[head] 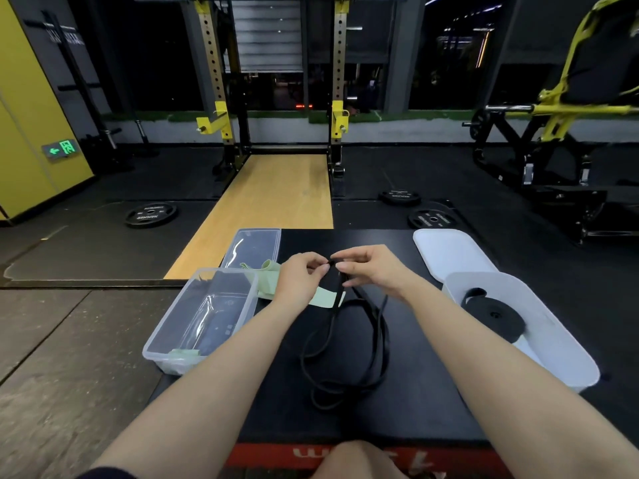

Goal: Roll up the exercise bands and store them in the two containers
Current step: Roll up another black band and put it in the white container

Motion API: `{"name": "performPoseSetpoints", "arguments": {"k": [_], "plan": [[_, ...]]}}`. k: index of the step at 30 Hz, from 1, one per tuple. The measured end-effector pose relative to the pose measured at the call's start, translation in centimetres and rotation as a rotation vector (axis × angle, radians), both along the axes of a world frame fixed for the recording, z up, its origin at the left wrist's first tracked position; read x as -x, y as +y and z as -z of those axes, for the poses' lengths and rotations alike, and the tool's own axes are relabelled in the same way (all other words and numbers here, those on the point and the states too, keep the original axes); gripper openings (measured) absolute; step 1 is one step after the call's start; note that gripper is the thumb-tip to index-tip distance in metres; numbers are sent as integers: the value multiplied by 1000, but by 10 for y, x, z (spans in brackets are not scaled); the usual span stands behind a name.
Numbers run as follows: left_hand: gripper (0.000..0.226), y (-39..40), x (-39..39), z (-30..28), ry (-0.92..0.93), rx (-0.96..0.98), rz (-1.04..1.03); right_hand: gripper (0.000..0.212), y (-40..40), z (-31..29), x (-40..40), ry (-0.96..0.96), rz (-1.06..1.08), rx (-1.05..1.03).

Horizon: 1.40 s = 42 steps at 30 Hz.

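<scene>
Nearest you, the slack of the black band (pixel 345 357) lies in loose loops on the black mat (pixel 432 409), running away from you toward your hands. Long axis: near-to-far, roughly along your midline. At its far end, your left hand (pixel 302 274) and right hand (pixel 371 267) both pinch the band's tip between thumb and curled fingers, almost touching each other. Judgement: the roll starts here, so wind toward yourself, taking up the slack. A green band (pixel 269 280) lies under your left hand, beside the clear container (pixel 166 340). The white container (pixel 553 323) on your right holds a rolled black band (pixel 498 316).
</scene>
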<state>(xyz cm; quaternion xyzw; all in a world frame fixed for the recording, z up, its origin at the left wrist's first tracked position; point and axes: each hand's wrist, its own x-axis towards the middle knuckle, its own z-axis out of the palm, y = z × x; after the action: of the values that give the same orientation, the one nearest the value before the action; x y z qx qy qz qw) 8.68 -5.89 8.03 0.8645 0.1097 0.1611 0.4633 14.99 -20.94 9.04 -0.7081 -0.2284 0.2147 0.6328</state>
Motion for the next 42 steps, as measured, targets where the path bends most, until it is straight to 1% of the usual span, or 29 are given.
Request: {"name": "performPoseSetpoints", "arguments": {"k": [3,5,7,11,16,18,20,24,27,30,35,38,40,42], "plan": [[7,-6,3,-16,-46,155,29,20,-5,-17,7,-112,75,-10],[7,-12,7,-29,-57,302,46,21,-6,-27,10,-187,117,-14],[6,-17,11,-40,-72,408,57,24,-6,-38,15,-225,154,-45],[10,-25,21,-57,-76,491,142,27,-9,-58,24,-269,218,-102],[10,-30,34,-74,-97,481,227,25,-20,-74,33,-222,179,-160],[7,-30,38,-80,-123,525,233,22,-26,-79,38,-184,134,-193],[13,-28,40,-85,-122,557,228,18,-33,-84,42,-167,108,-203],[20,-23,44,-94,-106,581,243,21,-40,-89,47,-168,121,-161],[23,-20,45,-102,-109,567,280,18,-43,-92,51,-183,62,-105],[27,-19,45,-108,-121,547,334,20,-44,-95,57,-186,-5,-81],[28,-19,47,-116,-165,547,387,18,-48,-98,65,-172,-73,-152],[26,-20,49,-120,-201,570,424,16,-51,-101,71,-128,-103,-218],[22,-21,51,-121,-222,559,449,18,-51,-102,76,-111,-102,-257],[17,-23,53,-121,-236,530,472,19,-51,-104,79,-133,-69,-288]]}}
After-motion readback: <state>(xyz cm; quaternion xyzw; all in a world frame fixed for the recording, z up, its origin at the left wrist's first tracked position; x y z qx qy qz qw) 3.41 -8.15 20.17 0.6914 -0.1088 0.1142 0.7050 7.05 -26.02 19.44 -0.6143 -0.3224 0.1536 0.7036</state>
